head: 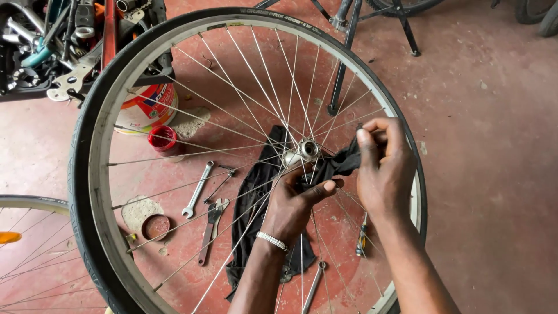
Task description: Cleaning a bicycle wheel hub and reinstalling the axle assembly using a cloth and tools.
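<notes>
A spoked bicycle wheel (97,145) with a black tyre fills the middle of the view, its silver hub (303,151) at the centre. My left hand (293,200), with a beaded bracelet on the wrist, reaches between the spokes and grips just under the hub. My right hand (383,166) sits to the right of the hub, fingers pinched on a black rag (343,164) that stretches toward the hub. Whether the left hand also grips the rag is hard to tell.
On the red floor under the wheel lie a combination spanner (197,189), flat wrenches (210,227), a screwdriver (361,238), a black cloth (250,221) and a small tin (156,227). A paint bucket (148,110), a red lid (162,138), a stand (343,64) and another wheel (29,256) surround them.
</notes>
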